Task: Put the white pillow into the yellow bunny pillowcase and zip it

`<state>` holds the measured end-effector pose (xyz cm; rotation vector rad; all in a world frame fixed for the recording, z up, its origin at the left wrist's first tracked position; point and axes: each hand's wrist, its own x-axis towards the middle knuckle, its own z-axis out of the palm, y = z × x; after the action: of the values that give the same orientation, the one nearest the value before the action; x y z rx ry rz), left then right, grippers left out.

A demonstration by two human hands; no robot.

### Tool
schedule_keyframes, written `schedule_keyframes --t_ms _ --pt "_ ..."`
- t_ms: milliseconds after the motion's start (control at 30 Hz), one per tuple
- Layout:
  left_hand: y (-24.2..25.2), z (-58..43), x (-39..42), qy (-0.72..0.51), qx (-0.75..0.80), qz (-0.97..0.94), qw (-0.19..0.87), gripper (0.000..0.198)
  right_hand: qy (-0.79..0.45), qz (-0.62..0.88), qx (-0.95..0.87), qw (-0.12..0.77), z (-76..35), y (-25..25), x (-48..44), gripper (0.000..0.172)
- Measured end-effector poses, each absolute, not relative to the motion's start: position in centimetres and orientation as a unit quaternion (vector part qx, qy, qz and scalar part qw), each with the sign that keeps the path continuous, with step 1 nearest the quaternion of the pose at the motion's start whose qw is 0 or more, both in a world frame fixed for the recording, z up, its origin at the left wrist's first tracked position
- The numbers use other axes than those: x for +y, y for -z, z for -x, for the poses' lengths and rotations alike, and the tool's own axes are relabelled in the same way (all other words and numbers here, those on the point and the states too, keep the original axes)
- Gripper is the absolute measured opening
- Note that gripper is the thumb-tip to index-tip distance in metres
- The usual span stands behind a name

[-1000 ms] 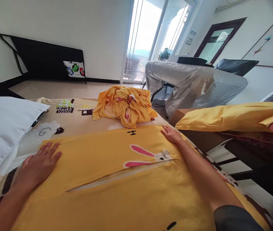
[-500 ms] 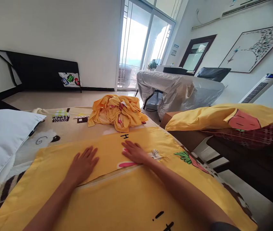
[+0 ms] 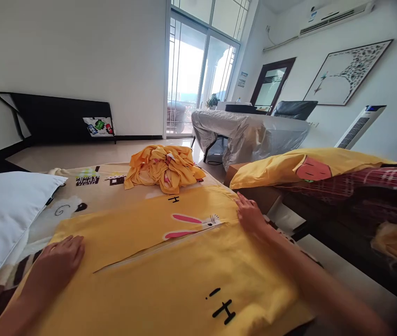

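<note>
A yellow pillowcase (image 3: 156,261) with a pink-eared rabbit print lies spread flat on the patterned bed cover (image 3: 89,186). My left hand (image 3: 58,261) rests palm down on its left edge, fingers stretched out. At the pillowcase's right edge my right hand (image 3: 250,214) lies flat too, fingers together and extended. Neither hand holds anything. A flap of the pillowcase overlaps the lower part along a diagonal opening between my hands.
A crumpled yellow cloth (image 3: 163,168) sits beyond the pillowcase. A white pillow (image 3: 2,219) lies at left. At right, a yellow-cased pillow (image 3: 306,165) lies on dark furniture. A silver-covered table (image 3: 250,133), dark chair and glass doors stand behind.
Both hands slid outward from the middle of the pillowcase to its left and right edges. The camera view tilted slightly.
</note>
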<state>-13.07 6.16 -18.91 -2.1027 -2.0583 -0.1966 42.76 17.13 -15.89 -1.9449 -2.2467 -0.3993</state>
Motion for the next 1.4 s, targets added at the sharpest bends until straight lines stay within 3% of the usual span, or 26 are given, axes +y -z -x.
schedule_keyframes --t_ms 100,200,300,500,667,767,967,1400 --pt "16.8 8.2 7.6 0.036 -0.658 0.749 0.067 0.062 0.066 0.517 -0.849 0.090 -35.8 12.9 12.9 0.041" --pt "15.4 2.3 9.9 0.035 -0.607 0.794 -0.024 0.059 -0.012 0.331 -0.943 -0.005 -28.6 11.3 9.0 0.028" --pt "15.7 -2.3 12.2 0.037 -0.573 0.816 -0.062 0.058 -0.009 0.320 -0.947 -0.016 -24.2 12.6 7.3 0.028" --pt "19.9 -4.7 14.1 0.034 -0.548 0.829 -0.108 0.065 -0.021 0.346 -0.935 0.069 -23.9 17.6 8.1 0.025" --pt "20.3 -3.8 14.3 0.027 -0.520 0.842 -0.137 0.071 -0.039 0.377 -0.924 0.059 -24.7 17.9 8.2 0.035" --pt "19.5 -3.6 14.8 0.021 -0.516 0.842 -0.154 0.068 -0.065 0.404 -0.912 0.040 -24.8 17.4 8.4 0.025" --pt "18.9 -3.5 16.2 -0.003 -0.521 0.843 -0.135 0.064 -0.053 0.396 -0.916 0.038 -24.7 17.7 8.8 0.020" --pt "18.6 -3.0 18.6 0.009 -0.537 0.842 0.043 0.052 -0.053 0.294 -0.953 0.039 -25.0 16.5 6.9 0.022"
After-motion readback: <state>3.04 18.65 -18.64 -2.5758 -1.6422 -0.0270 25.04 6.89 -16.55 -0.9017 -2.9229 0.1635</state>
